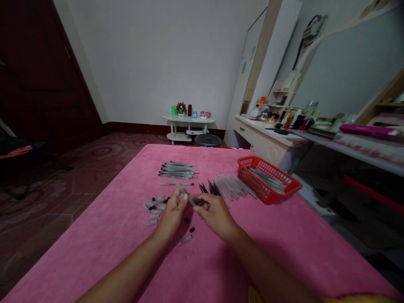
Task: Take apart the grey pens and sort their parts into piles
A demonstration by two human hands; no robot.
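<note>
Left of the red basket [252, 181], our left hand [174, 207] pinches a pen barrel [179, 186]; our right hand [217, 211] pinches its near end. Clear tubes [232, 186] lie beside the basket.

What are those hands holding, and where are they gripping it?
A slim, pale pen tube: the left hand pinches it near its middle; the right hand appears to hold its near end, partly hidden.

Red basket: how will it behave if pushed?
The red basket is probably light for its size, given its thin lattice walls. It's low and wide, so tipping seems unlikely. The slender pieces inside may shift, lying loose.
</note>
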